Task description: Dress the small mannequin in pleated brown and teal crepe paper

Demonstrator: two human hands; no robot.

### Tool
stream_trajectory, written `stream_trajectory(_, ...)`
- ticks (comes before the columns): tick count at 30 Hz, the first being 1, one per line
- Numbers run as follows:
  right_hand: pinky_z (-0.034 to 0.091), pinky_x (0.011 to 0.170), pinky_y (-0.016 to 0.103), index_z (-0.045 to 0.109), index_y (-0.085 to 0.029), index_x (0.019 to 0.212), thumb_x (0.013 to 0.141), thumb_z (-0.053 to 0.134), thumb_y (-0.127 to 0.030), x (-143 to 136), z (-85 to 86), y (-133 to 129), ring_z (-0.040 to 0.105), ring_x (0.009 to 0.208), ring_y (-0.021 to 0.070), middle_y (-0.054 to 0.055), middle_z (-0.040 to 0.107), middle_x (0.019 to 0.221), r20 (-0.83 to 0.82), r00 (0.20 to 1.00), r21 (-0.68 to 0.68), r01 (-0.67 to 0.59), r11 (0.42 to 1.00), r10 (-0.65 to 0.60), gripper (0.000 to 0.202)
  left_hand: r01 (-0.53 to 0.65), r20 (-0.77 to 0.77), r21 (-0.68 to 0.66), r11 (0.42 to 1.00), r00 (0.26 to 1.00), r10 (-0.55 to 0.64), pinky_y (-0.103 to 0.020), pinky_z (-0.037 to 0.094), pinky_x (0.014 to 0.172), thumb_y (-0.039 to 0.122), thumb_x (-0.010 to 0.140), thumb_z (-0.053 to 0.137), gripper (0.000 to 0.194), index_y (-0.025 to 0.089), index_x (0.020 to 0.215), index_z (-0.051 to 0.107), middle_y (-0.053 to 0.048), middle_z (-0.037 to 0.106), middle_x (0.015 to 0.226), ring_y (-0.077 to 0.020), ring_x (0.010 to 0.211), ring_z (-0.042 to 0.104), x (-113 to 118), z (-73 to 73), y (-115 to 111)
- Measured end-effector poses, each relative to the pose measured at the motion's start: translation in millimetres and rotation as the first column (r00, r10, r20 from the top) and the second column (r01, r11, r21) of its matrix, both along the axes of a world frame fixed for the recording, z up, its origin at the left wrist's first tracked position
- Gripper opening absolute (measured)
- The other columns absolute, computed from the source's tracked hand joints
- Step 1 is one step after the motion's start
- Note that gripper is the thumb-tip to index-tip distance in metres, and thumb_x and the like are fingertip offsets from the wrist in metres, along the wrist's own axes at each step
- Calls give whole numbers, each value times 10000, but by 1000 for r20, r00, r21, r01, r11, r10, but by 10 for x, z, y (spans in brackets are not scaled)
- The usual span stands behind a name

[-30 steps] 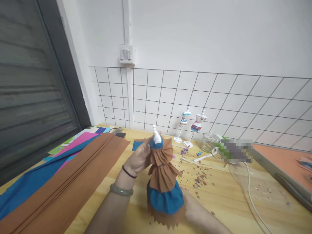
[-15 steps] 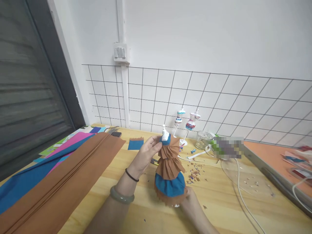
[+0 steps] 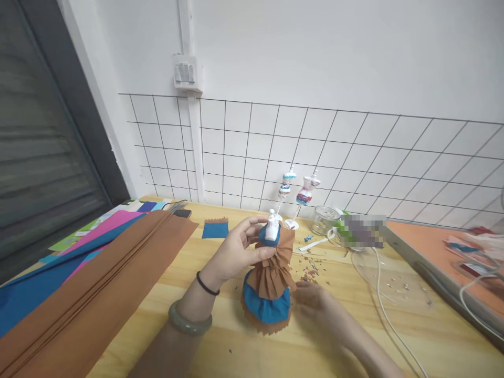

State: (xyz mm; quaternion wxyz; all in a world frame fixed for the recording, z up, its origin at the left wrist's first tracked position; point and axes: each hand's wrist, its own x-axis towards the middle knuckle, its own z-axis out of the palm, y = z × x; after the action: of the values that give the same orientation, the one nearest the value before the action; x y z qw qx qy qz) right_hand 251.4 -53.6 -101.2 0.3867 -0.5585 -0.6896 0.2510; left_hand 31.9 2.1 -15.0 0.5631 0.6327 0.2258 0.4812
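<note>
A small white mannequin [image 3: 272, 227] wears a pleated dress of brown and blue crepe paper [image 3: 271, 275], its blue skirt edged in zigzag-cut brown. My left hand [image 3: 240, 249] is closed around the bodice, thumb across the front and fingers behind. Close to the right side of the skirt is my right hand [image 3: 315, 302], smeared by motion. Whether its fingertips touch the paper I cannot tell. Behind the dress stand two bare mini mannequins [image 3: 286, 184] on thin stands, with bits of coloured paper around their torsos.
Long brown crepe paper [image 3: 129, 273] lies over blue and pink sheets at left. A blue piece with a brown edge [image 3: 215, 229] lies near the wall. Paper scraps [image 3: 313, 270], a glass jar [image 3: 325, 219], a white cord [image 3: 378, 294] and an orange-lined tray [image 3: 417, 247] occupy the right.
My right hand has moved up from the skirt's bottom edge to its right side. The dress has come lower and turned slightly, and my left thumb now lies across its front.
</note>
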Motion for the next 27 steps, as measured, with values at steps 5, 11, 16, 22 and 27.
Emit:
stream_trajectory(5,500,761,392,644,-208,800,833,564,-377,50,332,-149,638,851,249,84,690,881,14,985,204,166,965,-172,190,-45,-50,38,998,998,47,-354,409,955,264,705,747,644,236,1264,428,-95,583,1253,-231,1139,542,67,-9,-47)
stream_trajectory(11,453,673,313,563,-207,925,865,564,-144,-373,616,-287,582,765,171,38,630,805,116,990,613,-6,790,-83,88,-58,-79,73,996,995,63,-332,406,975,286,720,732,628,225,1273,441,-87,552,1301,-233,1219,487,119,-21,-64)
stream_trajectory(16,412,665,329,593,-191,986,854,583,-119,-467,677,-220,574,755,178,65,651,847,218,960,702,-30,711,-174,151,-86,-116,74,994,989,94,-344,402,990,279,724,726,625,203,1273,437,-93,561,1290,-234,1224,485,110,6,-59)
stream_trajectory(22,375,633,316,622,-183,931,854,574,-134,-520,629,-173,570,686,166,55,668,776,274,926,756,-42,654,-258,103,-87,-121,76,993,988,96,-342,411,981,262,724,722,611,212,1266,446,-82,569,1282,-223,1212,495,110,11,-64)
stream_trajectory(27,370,656,320,596,-176,875,829,606,-106,-538,586,-161,567,689,159,43,673,761,278,911,785,-33,619,-303,84,-98,-117,85,992,987,107,-339,414,980,256,716,728,608,219,1259,458,-80,570,1283,-222,1210,497,116,-3,-53)
